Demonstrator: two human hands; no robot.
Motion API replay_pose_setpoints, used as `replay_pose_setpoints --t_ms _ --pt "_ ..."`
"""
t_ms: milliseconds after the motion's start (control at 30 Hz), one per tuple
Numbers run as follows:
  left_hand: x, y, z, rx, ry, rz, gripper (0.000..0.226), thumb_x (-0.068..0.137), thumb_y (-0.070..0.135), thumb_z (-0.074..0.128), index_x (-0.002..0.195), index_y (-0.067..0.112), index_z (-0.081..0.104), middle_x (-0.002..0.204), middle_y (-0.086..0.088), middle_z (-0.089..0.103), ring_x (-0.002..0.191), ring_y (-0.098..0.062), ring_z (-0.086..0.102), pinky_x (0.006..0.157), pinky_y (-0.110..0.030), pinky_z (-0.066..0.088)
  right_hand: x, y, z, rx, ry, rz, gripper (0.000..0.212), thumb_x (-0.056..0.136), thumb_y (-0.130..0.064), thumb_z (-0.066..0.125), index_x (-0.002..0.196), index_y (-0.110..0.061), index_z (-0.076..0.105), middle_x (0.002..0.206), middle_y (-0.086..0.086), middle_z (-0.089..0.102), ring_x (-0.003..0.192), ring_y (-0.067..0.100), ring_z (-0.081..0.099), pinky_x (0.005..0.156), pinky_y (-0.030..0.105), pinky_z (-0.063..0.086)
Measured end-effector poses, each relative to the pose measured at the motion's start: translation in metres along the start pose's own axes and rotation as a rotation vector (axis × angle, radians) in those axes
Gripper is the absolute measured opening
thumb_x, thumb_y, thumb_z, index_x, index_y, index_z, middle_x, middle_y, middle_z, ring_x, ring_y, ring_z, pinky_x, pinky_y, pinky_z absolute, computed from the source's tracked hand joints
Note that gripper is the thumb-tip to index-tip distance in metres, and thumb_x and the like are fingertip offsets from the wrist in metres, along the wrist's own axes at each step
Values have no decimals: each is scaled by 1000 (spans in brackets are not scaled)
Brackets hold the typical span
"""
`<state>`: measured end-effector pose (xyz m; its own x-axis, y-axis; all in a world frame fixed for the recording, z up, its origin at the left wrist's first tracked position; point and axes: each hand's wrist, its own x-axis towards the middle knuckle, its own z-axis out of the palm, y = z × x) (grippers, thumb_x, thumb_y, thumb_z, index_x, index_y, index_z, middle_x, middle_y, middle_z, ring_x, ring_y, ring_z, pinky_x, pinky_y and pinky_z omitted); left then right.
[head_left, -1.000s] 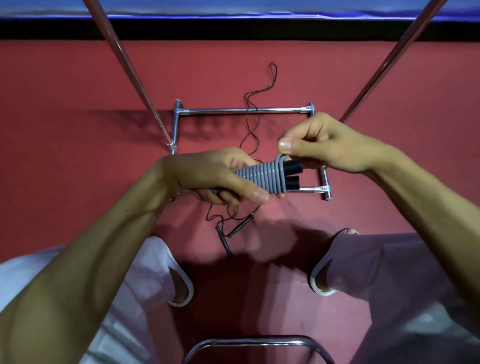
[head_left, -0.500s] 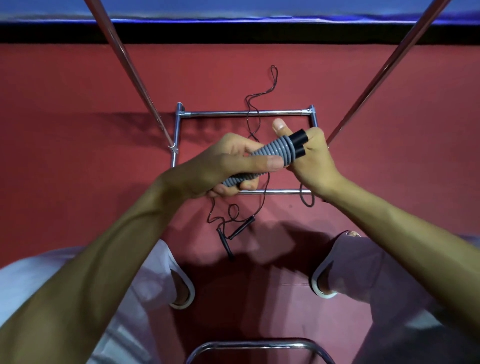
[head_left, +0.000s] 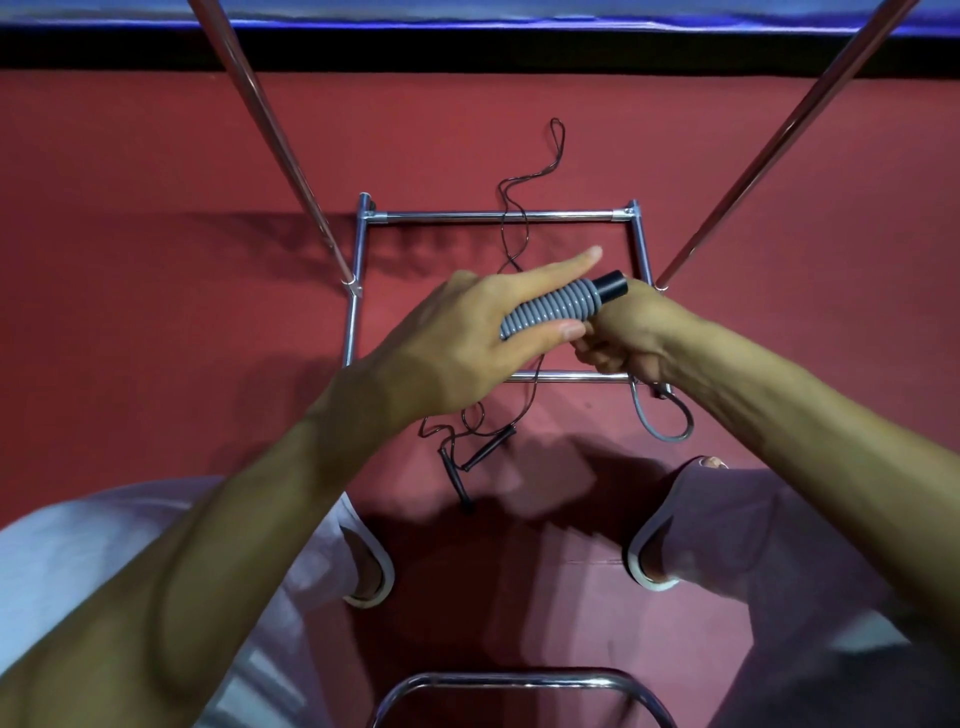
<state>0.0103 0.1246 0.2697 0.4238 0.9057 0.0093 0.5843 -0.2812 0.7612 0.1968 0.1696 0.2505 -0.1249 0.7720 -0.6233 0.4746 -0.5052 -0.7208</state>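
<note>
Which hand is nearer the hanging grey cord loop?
Right. The right hand is just above the grey cord loop, which hangs from it; the left hand sits farther left, on the coiled handle.

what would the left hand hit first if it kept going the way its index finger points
The left hand, holding the ribbed handle, points up-right at the right rail of the chrome frame. That frame seems lower, on the floor, so the way may be free.
</note>
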Motion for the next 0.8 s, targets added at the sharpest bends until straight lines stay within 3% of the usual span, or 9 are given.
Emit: replay_pose_setpoints --t_ms 67,133,300,400,467,533,633,733,800 --pt "0 -5 3 37 4 -3 51 95 57 58 144 51 46 91 1 73 75 -18 66 72 -38 54 0 1 2 -70 -24 14 37 87 3 34 57 -17 42 44 -2 38 41 12 27 43 17 16" --pt "-1 -7 6 88 12 -5 44 92 61 56 135 53 46 103 -1 74 93 -25 70 81 -42 56 1 3 3 -143 -33 6 38 87 3 38 55 -17 42 42 -2 38 39 12 26 40 16 18" --pt "-1 -6 13 70 16 -48 33 93 52 61 126 48 56 87 5 73 80 -18 68 74 -35 55 0 12 1 -236 -46 -18 36 93 1 46 61 -15 42 34 -9 37 31 7 27 35 17 19" --pt "5 1 17 -327 37 -155 29 99 30 67 127 35 69 62 19 60 55 -1 53 53 -14 42 4 11 -3 -167 34 -95 39 92 1 43 55 -12 46 36 -5 37 35 12 28 39 18 18" --pt "8 4 10 -552 60 -251 29 101 27 63 130 32 67 57 12 55 45 -9 44 38 -16 31 8 6 -5 -73 67 -147 45 98 -12 46 54 -12 49 42 1 42 37 14 28 44 20 18" --pt "10 5 0 -684 35 -357 27 102 39 58 126 31 69 61 -5 53 38 -14 33 36 -13 24 8 -1 -12 71 93 -189 50 105 -31 49 57 -14 49 51 5 52 39 14 30 45 21 18" --pt "13 3 -11 -905 -78 -507 37 102 52 52 108 18 64 66 -10 51 34 -9 25 36 -9 20 0 -8 -29 45 152 -429 46 98 -37 63 59 -18 51 58 3 54 45 12 36 45 23 25" --pt "13 5 -21 -1112 -242 -585 43 102 58 45 117 18 50 70 -4 47 33 -2 24 32 -10 14 -11 -5 -44 -313 324 -750 21 82 -32 77 73 -18 63 64 -11 57 51 3 45 55 23 35" --pt "12 5 -26 -1190 -303 -605 45 102 60 42 116 18 48 70 -1 45 32 -1 24 31 -11 12 -17 -2 -46 -580 433 -908 19 77 -31 78 82 -20 63 70 -13 56 58 6 48 60 28 41"
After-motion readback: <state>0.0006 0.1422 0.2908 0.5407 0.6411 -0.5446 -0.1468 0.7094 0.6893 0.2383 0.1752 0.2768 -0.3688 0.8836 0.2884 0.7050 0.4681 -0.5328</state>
